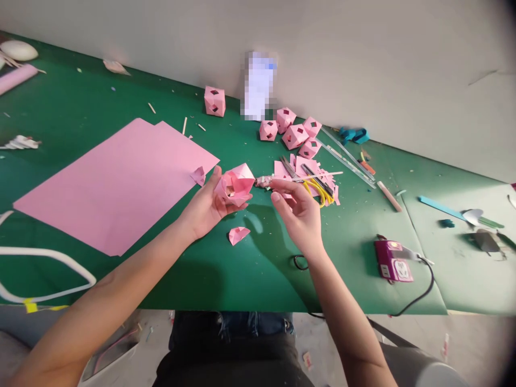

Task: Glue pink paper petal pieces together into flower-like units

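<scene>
My left hand (205, 207) holds a partly assembled pink folded-paper ball (237, 185) from the left and below. Its open side shows a hollow inside. My right hand (300, 212) is just right of it, thumb and index fingertip slightly apart. A thin pale stick (318, 176) runs behind the index finger and seems held among the fingers. Its clumped, crusted end (264, 181) reaches the paper ball's right edge. Folded pink pieces lie nearby, one (199, 176) by my left thumb and another (238, 235) below the ball.
Pink sheets (116, 188) lie left. Finished paper balls (295, 136) and a single one (215, 101) stand at the back, near a blurred phone (258, 86). Yellow-handled scissors (318, 191) rest on paper scraps. A purple corded device (393, 260) sits right.
</scene>
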`<state>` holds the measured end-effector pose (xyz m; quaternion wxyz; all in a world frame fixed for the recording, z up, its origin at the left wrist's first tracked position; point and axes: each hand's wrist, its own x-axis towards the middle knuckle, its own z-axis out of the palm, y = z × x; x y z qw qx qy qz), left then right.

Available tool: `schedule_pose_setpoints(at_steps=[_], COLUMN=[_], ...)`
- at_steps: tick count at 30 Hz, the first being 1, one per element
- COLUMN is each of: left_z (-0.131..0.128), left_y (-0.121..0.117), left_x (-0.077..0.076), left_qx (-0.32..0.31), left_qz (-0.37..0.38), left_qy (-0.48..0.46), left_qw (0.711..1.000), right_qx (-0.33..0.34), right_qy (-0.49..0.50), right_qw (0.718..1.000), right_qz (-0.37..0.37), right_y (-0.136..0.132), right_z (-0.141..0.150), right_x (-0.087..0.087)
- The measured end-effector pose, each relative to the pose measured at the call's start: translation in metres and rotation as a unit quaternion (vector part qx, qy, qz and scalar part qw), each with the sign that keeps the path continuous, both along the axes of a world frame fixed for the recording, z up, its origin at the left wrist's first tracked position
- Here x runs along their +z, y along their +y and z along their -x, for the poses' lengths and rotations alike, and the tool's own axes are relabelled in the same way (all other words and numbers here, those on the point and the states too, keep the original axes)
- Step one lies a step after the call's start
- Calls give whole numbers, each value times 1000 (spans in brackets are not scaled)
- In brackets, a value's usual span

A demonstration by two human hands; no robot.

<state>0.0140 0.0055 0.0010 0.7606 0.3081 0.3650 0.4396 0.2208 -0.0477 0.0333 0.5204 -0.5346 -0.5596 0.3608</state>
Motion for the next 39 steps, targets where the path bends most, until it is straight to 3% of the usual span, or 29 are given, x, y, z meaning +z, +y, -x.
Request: schedule_pose_setpoints(at_steps=[4,11,15,17,19,21,23,25,28,31,34,36,39], left_z=[-1,0,18,30,41,49,55,59,64,67,68,68,63], left_y=[-2,1,11,19,28,36,42,45,46,46,46,45,40], left_x=[2,12,21,21,18,12,4,-4,-12,-16,-18,-18,-15], left_qx=[-6,6,12,30,94,176,220,191,79,3,-17,-4,41], left_qz=[39,85,104,68,5,-67,-174,-251,-294,-316,-326,-333,-345], left_qy=[-9,-26,-4,28,60,136,263,382,499,571,615,615,550], left_qw=[999,996,994,997,994,973,923,869,811,757,717,715,759], right_qx=[54,178,176,154,123,101,91,90,83,89,79,60,27], right_qy=[-116,-304,-384,-433,-475,-515,-544,-563,-578,-560,-477,-394,-271], right_qw=[992,936,905,886,869,849,831,819,806,818,874,917,962], right_qz=[23,30,47,62,65,65,68,73,94,94,45,9,-29], right_y=[20,65,110,136,159,175,182,184,183,182,175,158,110], right_z=[1,25,27,23,19,18,19,23,28,26,14,4,-5], right_x=[21,61,72,73,68,60,49,39,28,24,29,34,37])
